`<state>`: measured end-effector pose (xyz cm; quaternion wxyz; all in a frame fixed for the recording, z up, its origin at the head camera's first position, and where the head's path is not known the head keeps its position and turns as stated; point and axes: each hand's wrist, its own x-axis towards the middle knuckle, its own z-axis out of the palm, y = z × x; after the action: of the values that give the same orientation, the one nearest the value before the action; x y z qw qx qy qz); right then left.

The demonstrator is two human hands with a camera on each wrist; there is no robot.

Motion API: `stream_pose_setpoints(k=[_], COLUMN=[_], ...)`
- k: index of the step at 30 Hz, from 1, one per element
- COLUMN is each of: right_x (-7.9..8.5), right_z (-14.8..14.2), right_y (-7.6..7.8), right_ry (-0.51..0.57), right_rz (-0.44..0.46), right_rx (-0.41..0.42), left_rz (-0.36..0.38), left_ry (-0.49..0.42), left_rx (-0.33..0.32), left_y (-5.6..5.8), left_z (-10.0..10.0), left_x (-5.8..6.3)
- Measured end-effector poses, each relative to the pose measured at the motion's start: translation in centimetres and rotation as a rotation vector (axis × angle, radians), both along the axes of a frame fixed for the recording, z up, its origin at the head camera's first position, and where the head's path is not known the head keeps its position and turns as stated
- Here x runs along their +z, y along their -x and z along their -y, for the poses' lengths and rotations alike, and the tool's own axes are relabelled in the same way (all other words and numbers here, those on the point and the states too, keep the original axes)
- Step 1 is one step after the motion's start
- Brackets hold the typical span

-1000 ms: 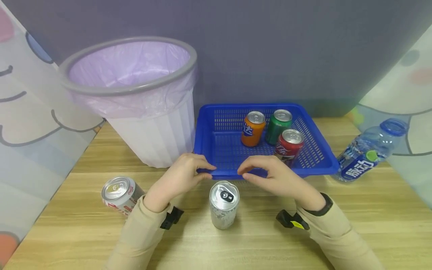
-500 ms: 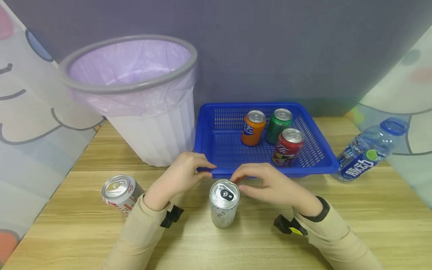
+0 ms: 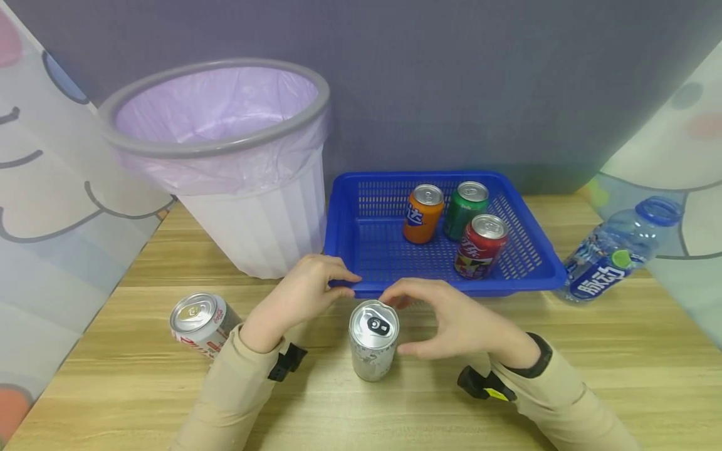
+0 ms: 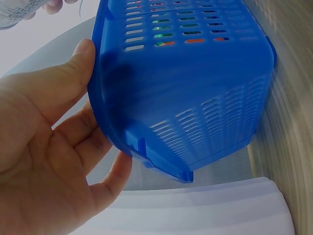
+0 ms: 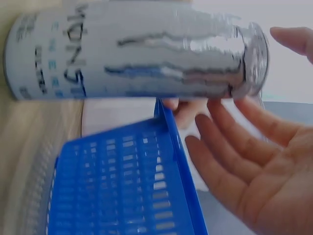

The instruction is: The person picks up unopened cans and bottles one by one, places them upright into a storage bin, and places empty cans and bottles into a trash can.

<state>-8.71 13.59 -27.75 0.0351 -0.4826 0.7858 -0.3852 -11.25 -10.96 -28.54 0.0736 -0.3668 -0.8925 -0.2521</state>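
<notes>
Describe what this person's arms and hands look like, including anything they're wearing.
Both the left hand and right hand are bare, with no gloves or rings showing. Long beige sleeves cover the forearms: left sleeve, right sleeve. A small black device sits at each wrist, left and right; the right one has a yellow mark. A black band also shows at the right cuff.

The left sleeve (image 3: 225,388) hid part of the cola can (image 3: 197,318); on the tall can (image 5: 142,51), small print was blurred.
</notes>
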Motion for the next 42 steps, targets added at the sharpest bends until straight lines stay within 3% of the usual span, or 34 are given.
stream_pose_setpoints(k=[9,19,26,34,42], right_x=[-0.5,-1.2,-1.4,-1.5,-1.6], right_z=[1.6,2.9,3.0,3.1,3.2], right_y=[-1.9,-2.4,-1.4,-0.6,0.2], right_ry=[-0.015,0.007,0.054,0.051,0.046], right_rz=[0.159,0.153,0.141,0.147,0.114], right_rx=[-0.172,-0.221,-0.132,-0.057,0.068], left_rz=[0.001,-0.011,-0.009,-0.011,-0.019], left_ry=[-0.006,-0.003,-0.009,-0.007,0.0], left_rx=[-0.004,-0.005,-0.006,-0.006,-0.014], left_y=[-0.1,-0.1,0.0,0.1,0.1], left_z=[-0.2,-0.1,0.1,0.2,0.1], left_x=[0.0,0.0,0.0,-0.1,-0.1])
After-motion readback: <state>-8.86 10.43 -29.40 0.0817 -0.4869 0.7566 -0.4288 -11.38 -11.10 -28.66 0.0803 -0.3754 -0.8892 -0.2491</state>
